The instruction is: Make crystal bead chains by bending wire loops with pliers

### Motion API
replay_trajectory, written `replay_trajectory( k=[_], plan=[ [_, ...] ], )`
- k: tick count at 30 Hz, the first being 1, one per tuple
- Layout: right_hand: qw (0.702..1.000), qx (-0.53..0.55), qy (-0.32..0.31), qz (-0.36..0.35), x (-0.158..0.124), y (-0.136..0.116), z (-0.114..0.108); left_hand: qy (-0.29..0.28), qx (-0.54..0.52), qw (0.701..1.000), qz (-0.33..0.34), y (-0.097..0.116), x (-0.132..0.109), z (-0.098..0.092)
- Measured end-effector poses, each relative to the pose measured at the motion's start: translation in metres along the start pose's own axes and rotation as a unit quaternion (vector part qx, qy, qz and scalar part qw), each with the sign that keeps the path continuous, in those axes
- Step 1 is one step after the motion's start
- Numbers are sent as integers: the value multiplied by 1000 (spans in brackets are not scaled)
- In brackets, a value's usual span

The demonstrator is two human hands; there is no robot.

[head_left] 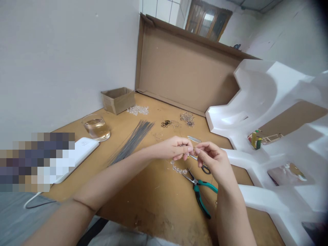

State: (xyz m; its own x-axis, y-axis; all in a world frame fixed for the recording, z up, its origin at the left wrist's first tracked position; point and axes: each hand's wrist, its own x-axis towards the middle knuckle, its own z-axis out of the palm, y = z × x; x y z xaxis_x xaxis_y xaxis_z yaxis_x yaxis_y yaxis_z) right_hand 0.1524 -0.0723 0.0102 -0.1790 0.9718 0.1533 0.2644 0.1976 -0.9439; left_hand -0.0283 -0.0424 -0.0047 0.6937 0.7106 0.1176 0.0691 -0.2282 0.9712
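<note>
Both hands meet above the middle of the table, fingertips almost touching. From the pinched fingers of my left hand [180, 148] hangs a curved string of clear beads [178, 169]. The thumb and forefinger of my right hand [211, 158] are pressed together close by; whatever they pinch is too small to make out. Under the hands lie green-handled pliers [198, 191], jaws toward the beads. Scissors [205, 169] with dark handles are partly hidden behind my right hand. Just beyond my fingers is a pair of metal tweezers [194, 139].
Left of my hands lie a bundle of grey wires [135, 140], a glass of amber liquid [96, 128] and a white power strip or box [77, 160]. Farther back are loose clear beads [138, 109], black rings [166, 123] and a small cardboard box [118, 100]. White foam [256, 85] borders the right.
</note>
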Motion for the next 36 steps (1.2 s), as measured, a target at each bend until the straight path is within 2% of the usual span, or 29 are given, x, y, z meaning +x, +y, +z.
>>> replay_trajectory(
  k=[4,9,11,15,18,22,28,36],
  plan=[
    [1000,-4,1,-1,0,3,-4,15,-3,1000,-2,-5,2,-1],
    [998,-38,54,-20,0,2,-11,67,-9,998,14,-4,0,-6],
    [997,-70,15,-1,-1,2,-10,102,-13,994,20,-1,-2,-8],
    [987,-114,-111,20,-4,8,-1,174,-26,984,41,6,-3,-9],
    [986,-95,-139,16,-4,15,6,201,-32,978,55,7,-3,-8],
    [990,-24,-132,43,-1,14,8,205,-39,975,71,5,-3,-7],
    [995,40,-76,52,1,8,9,201,-15,976,76,8,-4,-7],
    [997,61,-36,35,5,17,5,160,-3,984,83,4,-4,-2]
  ],
)
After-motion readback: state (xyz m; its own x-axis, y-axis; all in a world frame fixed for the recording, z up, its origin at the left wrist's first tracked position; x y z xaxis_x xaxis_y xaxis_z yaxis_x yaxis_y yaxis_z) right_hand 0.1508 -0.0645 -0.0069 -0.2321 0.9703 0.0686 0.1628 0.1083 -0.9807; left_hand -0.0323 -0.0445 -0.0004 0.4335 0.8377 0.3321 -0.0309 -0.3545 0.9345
